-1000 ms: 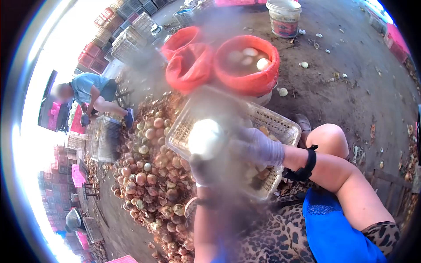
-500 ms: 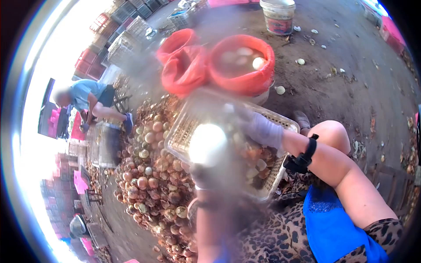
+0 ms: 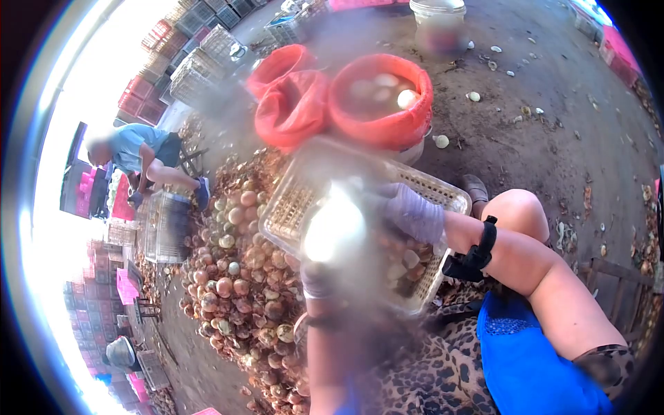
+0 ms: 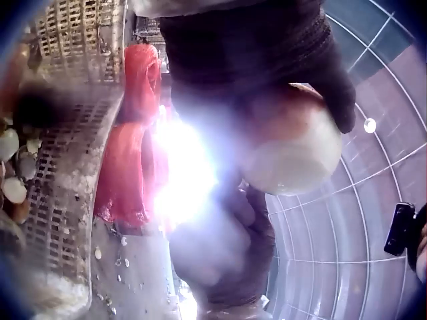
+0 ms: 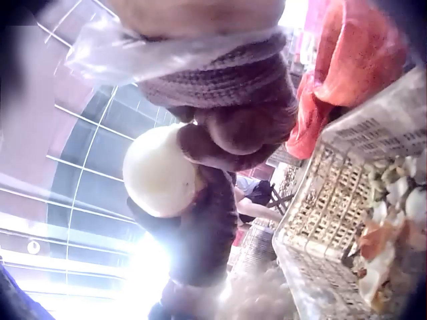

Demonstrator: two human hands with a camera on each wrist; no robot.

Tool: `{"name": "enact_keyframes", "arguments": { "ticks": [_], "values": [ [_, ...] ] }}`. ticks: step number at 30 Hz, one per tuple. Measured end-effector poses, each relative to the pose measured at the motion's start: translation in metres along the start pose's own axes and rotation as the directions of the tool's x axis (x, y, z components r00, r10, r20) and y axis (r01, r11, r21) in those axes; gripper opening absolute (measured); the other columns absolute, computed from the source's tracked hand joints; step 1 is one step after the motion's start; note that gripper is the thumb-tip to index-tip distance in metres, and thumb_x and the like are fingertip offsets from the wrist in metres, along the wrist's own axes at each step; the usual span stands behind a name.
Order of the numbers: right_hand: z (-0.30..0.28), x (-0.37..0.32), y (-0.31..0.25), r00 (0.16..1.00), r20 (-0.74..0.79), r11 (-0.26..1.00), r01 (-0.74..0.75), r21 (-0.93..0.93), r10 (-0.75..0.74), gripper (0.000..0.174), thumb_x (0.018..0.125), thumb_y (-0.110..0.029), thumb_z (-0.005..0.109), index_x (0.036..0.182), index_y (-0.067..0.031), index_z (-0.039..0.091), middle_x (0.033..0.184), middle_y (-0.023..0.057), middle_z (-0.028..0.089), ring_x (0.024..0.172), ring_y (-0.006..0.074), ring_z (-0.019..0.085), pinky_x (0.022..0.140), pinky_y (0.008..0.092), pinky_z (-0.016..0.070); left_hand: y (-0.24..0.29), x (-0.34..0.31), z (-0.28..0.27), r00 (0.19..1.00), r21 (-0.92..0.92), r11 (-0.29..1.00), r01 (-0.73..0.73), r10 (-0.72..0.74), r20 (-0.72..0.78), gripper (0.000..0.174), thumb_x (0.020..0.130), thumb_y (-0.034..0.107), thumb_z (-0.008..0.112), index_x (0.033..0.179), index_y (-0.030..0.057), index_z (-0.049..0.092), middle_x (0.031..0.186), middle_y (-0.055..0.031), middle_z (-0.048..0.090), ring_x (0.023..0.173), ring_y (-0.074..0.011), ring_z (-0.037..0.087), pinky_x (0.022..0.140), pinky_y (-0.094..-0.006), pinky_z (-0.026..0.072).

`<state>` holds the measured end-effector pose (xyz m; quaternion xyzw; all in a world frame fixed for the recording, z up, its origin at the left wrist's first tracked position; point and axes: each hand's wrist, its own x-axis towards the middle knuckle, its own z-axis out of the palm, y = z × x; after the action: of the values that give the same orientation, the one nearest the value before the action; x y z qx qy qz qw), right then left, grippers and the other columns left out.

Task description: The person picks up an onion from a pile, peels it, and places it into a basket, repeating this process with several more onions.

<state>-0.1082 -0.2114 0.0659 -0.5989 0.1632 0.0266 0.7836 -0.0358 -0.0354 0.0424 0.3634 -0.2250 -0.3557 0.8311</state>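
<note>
A mostly peeled onion (image 4: 293,150), pale with a reddish-brown patch, is in my gloved left hand (image 4: 247,60), whose fingers and thumb curl round it. The right wrist view shows the same onion (image 5: 160,172) between both hands, with the left hand (image 5: 203,230) below it. My right hand (image 5: 233,123), in a knitted glove with a plastic cuff, has curled fingers, and one digit pinches at the onion's edge. In the head view, glare and blur cover the onion; the right hand (image 3: 413,213) and left hand (image 3: 318,280) are above the basket (image 3: 280,218).
Scraps and peel lie in the basket. Onions (image 3: 238,277) are heaped on its left. Beyond stand a red-lined bucket (image 3: 423,117) with pale onions in liquid, a red bag (image 3: 294,114) and a white bucket (image 3: 439,10). A seated person (image 3: 142,149) works at the left, near stacked crates.
Over the last second my right hand has moved slightly at the onion, and the head view has shifted a little. Both hands remain close together above the basket.
</note>
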Motion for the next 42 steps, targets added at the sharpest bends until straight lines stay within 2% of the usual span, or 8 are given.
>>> {"name": "enact_keyframes", "arguments": {
  "ticks": [4, 6, 14, 20, 24, 34, 39, 42],
  "values": [
    [0.005, -0.007, -0.003, 1.0, 0.006, 0.945, -0.009, 0.327, 0.007, 0.027, 0.092, -0.018, 0.05, 0.112, -0.0036, 0.06, 0.095, 0.0046, 0.061, 0.083, 0.012, 0.053, 0.077, 0.0283, 0.0457, -0.023, 0.011, -0.024, 0.99, 0.057, 0.998, 0.011, -0.003, -0.138, 0.097, 0.065, 0.06, 0.07, 0.132, -0.0016, 0.036, 0.125, -0.0168, 0.048, 0.109, -0.0287, 0.052, 0.091, -0.0402, 0.0467],
    [0.003, -0.006, -0.006, 0.998, -0.042, 0.998, 0.05, 0.023, -0.049, 0.026, 0.092, -0.018, 0.049, 0.11, -0.0032, 0.061, 0.095, 0.0046, 0.062, 0.084, 0.0118, 0.054, 0.077, 0.028, 0.0456, -0.018, 0.013, -0.016, 0.986, 0.329, 0.938, 0.109, -0.059, -0.159, 0.097, 0.068, 0.067, 0.064, 0.131, -0.0017, 0.037, 0.124, -0.0161, 0.048, 0.109, -0.028, 0.052, 0.092, -0.0406, 0.0452],
    [-0.027, 0.046, 0.037, 0.978, 0.055, 0.558, 0.16, -0.814, -0.2, 0.029, 0.09, -0.018, 0.054, 0.116, -0.0044, 0.057, 0.095, 0.006, 0.061, 0.089, 0.0153, 0.056, 0.078, 0.03, 0.0468, -0.019, 0.008, -0.003, 0.964, -0.488, 0.831, 0.267, -0.22, 0.152, 0.087, 0.073, 0.057, 0.064, 0.13, -0.0015, 0.037, 0.124, -0.0169, 0.047, 0.112, -0.03, 0.048, 0.094, -0.0419, 0.0431],
    [-0.007, 0.009, 0.02, 0.938, 0.144, 0.921, 0.339, -0.19, -0.316, 0.042, 0.088, -0.013, 0.053, 0.129, -0.0044, 0.046, 0.104, 0.0112, 0.059, 0.093, 0.0238, 0.059, 0.078, 0.0346, 0.0488, 0.0, 0.007, 0.013, 0.973, -0.073, 0.983, 0.169, -0.178, -0.145, 0.089, 0.068, 0.059, 0.066, 0.13, 0.0008, 0.038, 0.121, -0.0146, 0.048, 0.105, -0.0276, 0.052, 0.088, -0.038, 0.0458],
    [-0.001, 0.002, 0.024, 0.941, 0.142, 0.798, 0.335, -0.501, -0.306, 0.047, 0.086, -0.013, 0.055, 0.132, -0.0082, 0.044, 0.103, 0.0124, 0.06, 0.09, 0.0251, 0.06, 0.078, 0.0348, 0.0489, -0.004, 0.012, 0.014, 0.99, 0.167, 0.981, 0.097, -0.078, -0.12, 0.088, 0.067, 0.061, 0.065, 0.129, 0.0037, 0.039, 0.115, -0.0117, 0.05, 0.1, -0.0233, 0.053, 0.083, -0.0343, 0.047],
    [-0.035, 0.05, 0.046, 0.966, -0.082, 0.966, 0.251, 0.064, -0.246, 0.031, 0.09, -0.022, 0.051, 0.115, -0.0045, 0.053, 0.098, 0.0077, 0.06, 0.088, 0.0162, 0.056, 0.074, 0.0304, 0.0469, -0.016, 0.003, 0.001, 0.991, 0.015, 0.999, 0.051, -0.048, -0.128, 0.095, 0.063, 0.06, 0.067, 0.131, 0.0018, 0.038, 0.121, -0.0152, 0.05, 0.103, -0.0274, 0.055, 0.08, -0.0364, 0.0506],
    [-0.019, -0.003, -0.004, 0.938, 0.199, 0.788, 0.346, -0.51, -0.283, 0.039, 0.091, -0.026, 0.048, 0.124, -0.0045, 0.048, 0.102, 0.0118, 0.059, 0.095, 0.0194, 0.056, 0.081, 0.0329, 0.0457, 0.003, 0.01, 0.016, 0.988, 0.251, 0.967, 0.046, -0.007, -0.156, 0.091, 0.058, 0.058, 0.072, 0.125, 0.0033, 0.042, 0.113, -0.0134, 0.052, 0.103, -0.027, 0.055, 0.083, -0.0383, 0.0511],
    [-0.013, -0.023, -0.019, 0.952, 0.3, 0.891, 0.186, -0.414, -0.059, 0.045, 0.093, -0.027, 0.047, 0.133, -0.0058, 0.043, 0.1, 0.0125, 0.06, 0.094, 0.0193, 0.057, 0.083, 0.0333, 0.0454, -0.002, 0.009, 0.003, 0.992, 0.299, 0.953, 0.049, -0.013, -0.122, 0.088, 0.058, 0.055, 0.074, 0.123, 0.0044, 0.043, 0.111, -0.0135, 0.052, 0.101, -0.0262, 0.055, 0.082, -0.0379, 0.0516]
  ]
}}
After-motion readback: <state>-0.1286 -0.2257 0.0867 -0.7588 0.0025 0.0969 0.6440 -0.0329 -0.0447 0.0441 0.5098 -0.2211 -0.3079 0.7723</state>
